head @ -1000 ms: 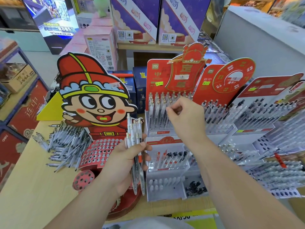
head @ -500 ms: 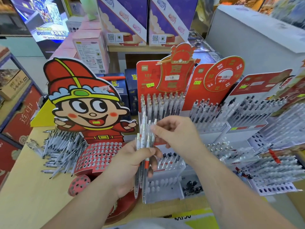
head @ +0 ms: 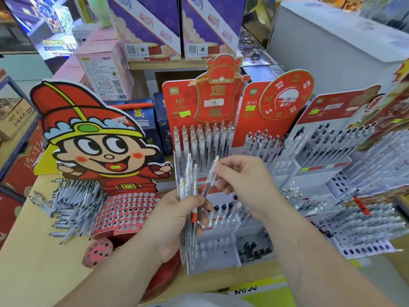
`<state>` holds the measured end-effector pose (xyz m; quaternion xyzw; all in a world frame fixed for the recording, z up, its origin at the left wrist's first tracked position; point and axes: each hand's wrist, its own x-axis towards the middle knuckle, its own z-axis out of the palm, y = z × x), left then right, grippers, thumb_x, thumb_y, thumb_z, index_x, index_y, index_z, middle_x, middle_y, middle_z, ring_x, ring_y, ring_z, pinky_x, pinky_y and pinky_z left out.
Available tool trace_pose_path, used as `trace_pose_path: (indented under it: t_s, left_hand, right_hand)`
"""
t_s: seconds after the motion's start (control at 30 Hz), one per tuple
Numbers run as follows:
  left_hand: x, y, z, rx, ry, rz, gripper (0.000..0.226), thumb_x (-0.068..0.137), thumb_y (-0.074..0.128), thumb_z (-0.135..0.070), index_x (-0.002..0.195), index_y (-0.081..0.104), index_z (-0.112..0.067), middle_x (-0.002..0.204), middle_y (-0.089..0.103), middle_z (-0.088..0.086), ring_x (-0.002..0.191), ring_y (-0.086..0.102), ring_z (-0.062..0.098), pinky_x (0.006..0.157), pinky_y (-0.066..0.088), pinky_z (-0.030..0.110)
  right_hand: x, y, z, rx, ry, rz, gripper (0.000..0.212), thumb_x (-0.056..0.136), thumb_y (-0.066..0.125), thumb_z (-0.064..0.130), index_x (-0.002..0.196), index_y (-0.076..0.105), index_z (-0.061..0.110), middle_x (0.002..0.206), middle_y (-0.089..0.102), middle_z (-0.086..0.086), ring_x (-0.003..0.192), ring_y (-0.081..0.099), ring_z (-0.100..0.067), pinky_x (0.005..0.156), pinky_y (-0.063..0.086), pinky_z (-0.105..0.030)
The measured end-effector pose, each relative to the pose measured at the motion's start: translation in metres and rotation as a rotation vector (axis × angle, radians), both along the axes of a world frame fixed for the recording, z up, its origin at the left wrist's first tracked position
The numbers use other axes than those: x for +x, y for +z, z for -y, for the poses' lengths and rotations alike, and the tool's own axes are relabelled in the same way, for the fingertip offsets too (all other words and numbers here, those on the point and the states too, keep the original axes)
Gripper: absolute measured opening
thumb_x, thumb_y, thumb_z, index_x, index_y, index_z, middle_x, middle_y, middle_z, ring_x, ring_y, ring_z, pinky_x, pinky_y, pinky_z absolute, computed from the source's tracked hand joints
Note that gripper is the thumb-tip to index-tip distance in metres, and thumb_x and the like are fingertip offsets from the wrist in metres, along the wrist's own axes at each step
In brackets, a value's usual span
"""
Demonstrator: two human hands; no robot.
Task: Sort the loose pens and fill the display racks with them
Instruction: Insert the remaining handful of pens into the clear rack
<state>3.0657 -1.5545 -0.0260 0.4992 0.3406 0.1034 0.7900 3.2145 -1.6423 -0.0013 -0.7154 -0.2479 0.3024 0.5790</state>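
Observation:
My left hand (head: 174, 220) grips a bunch of clear pens (head: 188, 180) upright in front of the racks. My right hand (head: 241, 182) pinches the top of one clear pen (head: 211, 176) that leans out of that bunch. Behind my hands stands a red-backed rack (head: 199, 142) filled with white pens. A low clear tiered rack (head: 221, 242) below my hands holds a few black-capped pens. A heap of loose pens (head: 73, 200) lies on the wooden table at the left.
A cartoon-figure cardboard stand with a perforated red rack (head: 124, 209) sits left of my hands. More filled pen racks (head: 327, 147) line the right side. Purple boxes (head: 177, 27) and a white box (head: 336, 45) stand behind. The wooden table (head: 33, 273) spreads out at lower left.
My right hand came back from the white-pen rack to the bunch in my left hand and now pinches one pen from it. The left hand has shifted right.

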Motion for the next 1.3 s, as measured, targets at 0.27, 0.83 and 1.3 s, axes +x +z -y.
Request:
trace_pose_path:
  t_s: [0.27,0.83,1.3]
  left_hand:
    - [0.003,0.001,0.002,0.102,0.001,-0.007,0.005,0.092,0.062,0.001,0.094,0.060,-0.003,0.080,0.067,0.016,0.056,0.053,0.023,0.049,0.039,0.029]
    - [-0.011,-0.001,-0.008,-0.057,0.131,0.034,0.024,0.096,0.057,-0.002,0.119,0.065,-0.005,0.082,0.068,0.013,0.053,0.053,0.018,0.043,0.040,0.028]
    - [-0.023,-0.004,-0.016,-0.075,0.135,0.064,0.025,0.097,0.057,-0.001,0.120,0.064,-0.005,0.075,0.063,0.010,0.052,0.050,0.017,0.043,0.041,0.028]
  right_hand:
    - [-0.005,-0.001,-0.001,0.059,-0.027,-0.076,0.007,0.088,0.076,0.010,0.084,0.072,0.005,0.065,0.070,-0.004,0.062,0.071,-0.020,0.056,0.054,-0.026]
    - [0.016,0.010,-0.026,0.160,-0.287,0.673,0.006,0.092,0.071,0.021,0.088,0.068,0.023,0.077,0.069,0.009,0.073,0.067,-0.010,0.070,0.058,-0.039]
    - [0.012,0.014,-0.040,0.117,-0.295,0.864,0.012,0.093,0.071,0.022,0.082,0.066,0.022,0.071,0.066,0.008,0.066,0.062,-0.005,0.065,0.055,-0.029]
